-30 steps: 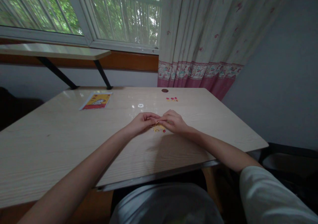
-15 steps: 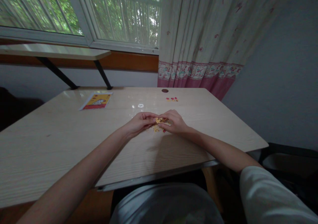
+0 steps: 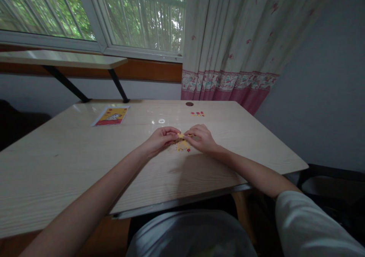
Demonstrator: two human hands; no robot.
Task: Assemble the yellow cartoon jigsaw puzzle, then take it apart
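My left hand and my right hand meet at the middle of the light wooden table. Both are closed in a pinch on small yellow puzzle pieces held between their fingertips, just above the tabletop. Directly under the hands lies a small yellow and red cluster of joined pieces. My fingers hide part of what they hold.
A yellow and red picture card lies at the far left of the table. A few loose red and yellow pieces sit near the far edge, beside a round dark hole. A window, a shelf and a curtain stand behind.
My hands have stayed together over the cluster, with small finger shifts. The held yellow pieces show more between the fingertips now than one second ago.
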